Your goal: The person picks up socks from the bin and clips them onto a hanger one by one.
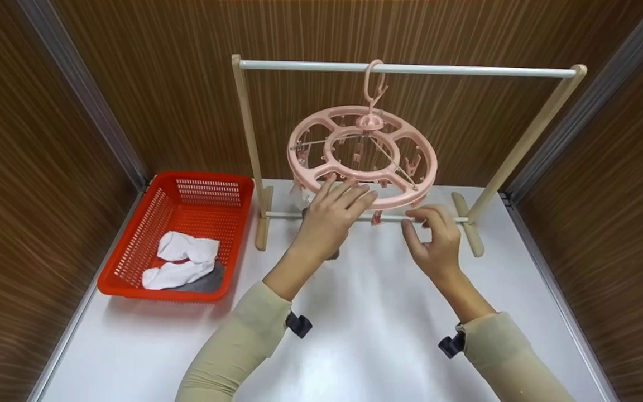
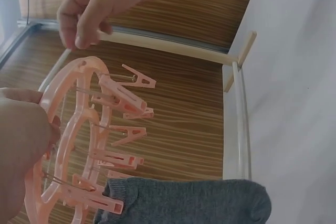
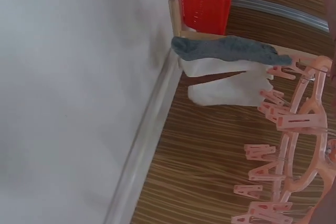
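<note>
A round pink clip hanger (image 1: 426,162) hangs by its hook from the rack's white top bar. My left hand (image 1: 335,215) lies over its front rim, and the left wrist view shows the fingers holding the rim. Just right of the rim, my right hand (image 1: 436,240) is held with thumb and fingers bent and apart, nothing between them. A grey sock (image 2: 194,200) hangs from pink clips (image 2: 97,199). Beside it two white pieces, likely socks (image 3: 231,88), hang from clips in the right wrist view. Several other clips (image 3: 260,152) dangle bare.
A red plastic basket (image 1: 110,273) stands at the left with white socks (image 1: 182,273) and a dark grey piece (image 1: 204,282) in it. The rack's wooden posts (image 1: 528,139) and lower bar (image 1: 288,215) frame the hanger. Wood-patterned walls (image 1: 159,84) enclose the white table (image 1: 366,346).
</note>
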Demonstrator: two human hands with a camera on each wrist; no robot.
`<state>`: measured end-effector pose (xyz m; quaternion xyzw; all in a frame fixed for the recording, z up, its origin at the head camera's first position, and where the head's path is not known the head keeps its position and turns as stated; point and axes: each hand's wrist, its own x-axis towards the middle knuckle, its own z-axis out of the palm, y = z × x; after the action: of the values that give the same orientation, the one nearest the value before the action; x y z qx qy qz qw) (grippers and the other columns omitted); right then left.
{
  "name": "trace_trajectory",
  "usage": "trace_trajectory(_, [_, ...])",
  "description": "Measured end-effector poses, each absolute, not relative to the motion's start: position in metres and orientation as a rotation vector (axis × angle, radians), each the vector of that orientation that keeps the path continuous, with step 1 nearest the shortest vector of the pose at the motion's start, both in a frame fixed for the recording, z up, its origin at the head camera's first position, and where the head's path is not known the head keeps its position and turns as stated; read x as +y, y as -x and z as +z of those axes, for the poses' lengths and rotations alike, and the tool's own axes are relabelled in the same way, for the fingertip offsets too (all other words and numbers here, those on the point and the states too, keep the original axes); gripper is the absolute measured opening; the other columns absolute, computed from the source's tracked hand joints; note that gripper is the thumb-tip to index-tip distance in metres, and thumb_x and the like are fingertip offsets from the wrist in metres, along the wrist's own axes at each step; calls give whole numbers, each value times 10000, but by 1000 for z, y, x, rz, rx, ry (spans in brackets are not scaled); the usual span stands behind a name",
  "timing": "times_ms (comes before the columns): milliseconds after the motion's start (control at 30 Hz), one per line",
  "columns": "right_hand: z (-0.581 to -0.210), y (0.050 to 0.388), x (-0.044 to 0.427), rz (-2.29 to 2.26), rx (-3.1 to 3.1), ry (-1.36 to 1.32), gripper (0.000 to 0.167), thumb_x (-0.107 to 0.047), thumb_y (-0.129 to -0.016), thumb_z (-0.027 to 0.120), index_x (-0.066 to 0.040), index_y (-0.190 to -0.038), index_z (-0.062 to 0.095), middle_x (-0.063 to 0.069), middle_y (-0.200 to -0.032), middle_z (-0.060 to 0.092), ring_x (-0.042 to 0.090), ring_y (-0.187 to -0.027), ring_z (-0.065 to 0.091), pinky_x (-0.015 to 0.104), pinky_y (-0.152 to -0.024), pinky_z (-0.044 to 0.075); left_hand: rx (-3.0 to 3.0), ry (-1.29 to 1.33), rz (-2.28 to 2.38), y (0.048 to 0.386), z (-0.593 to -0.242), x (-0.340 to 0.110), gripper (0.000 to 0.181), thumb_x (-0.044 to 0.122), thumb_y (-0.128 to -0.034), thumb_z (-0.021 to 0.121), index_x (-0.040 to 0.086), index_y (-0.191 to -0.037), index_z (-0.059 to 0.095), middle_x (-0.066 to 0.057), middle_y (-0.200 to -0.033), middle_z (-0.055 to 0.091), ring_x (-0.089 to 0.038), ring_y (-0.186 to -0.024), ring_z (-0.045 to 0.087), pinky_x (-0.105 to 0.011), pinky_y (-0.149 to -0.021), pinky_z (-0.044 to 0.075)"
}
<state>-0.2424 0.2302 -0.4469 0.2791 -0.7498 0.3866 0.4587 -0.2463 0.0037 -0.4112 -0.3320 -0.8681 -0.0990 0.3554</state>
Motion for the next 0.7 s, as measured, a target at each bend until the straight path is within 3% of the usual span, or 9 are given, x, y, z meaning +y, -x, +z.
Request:
trace_trajectory(67, [-445,239,229,1030,-1969,-724,203,79,-762,758,33,-951,699,159,-910,689,290,-800,644,274,-720,538,-2245,864,-257,247,-410,4,457,19,-910,677,206,-1324,625,7,-1360,633,-234,-1343,530,-483,-1197,291])
trace_trajectory(133, [-441,236,227,1133,-2118,-758,313,89,-765,777,68,-1063,684,195,-1030,713,345,-919,685,368,-797,583,-2250,866,-259,247,-410,3,470,8,-905,679,207,-1327,621,11,-1364,629,-231,-1349,524,-484,-1204,277])
trace_trajectory(200, [-435,235,223,1257,-2259,-766,460,66,-781,784,90,-1213,630,236,-1210,671,391,-1115,650,473,-925,551,-2251,864,-257,247,-409,1,483,-7,-898,680,209,-1326,622,14,-1358,632,-231,-1350,523,-487,-1205,273])
trace_trajectory(300, [-428,236,221,1451,-2392,-774,579,43,-816,766,107,-1343,535,259,-1371,574,409,-1278,548,520,-1056,453,-2258,868,-254,247,-409,1,512,-22,-874,693,209,-1326,622,13,-1348,639,-236,-1355,517,-496,-1204,271])
trace_trajectory(500, [-423,243,213,1605,-2430,-847,390,28,-884,705,116,-1246,590,275,-1158,675,415,-1143,639,516,-1001,502,-2291,860,-269,246,-408,-3,555,-30,-850,709,230,-1332,619,25,-1351,639,-237,-1388,479,-512,-1212,244])
trace_trajectory(700, [-425,244,205,1672,-2347,-864,255,44,-892,689,121,-1130,640,263,-1002,709,361,-948,711,343,-903,576,-2293,854,-285,245,-409,-6,570,-53,-855,691,237,-1339,613,31,-1372,624,-235,-1389,478,-514,-1215,234])
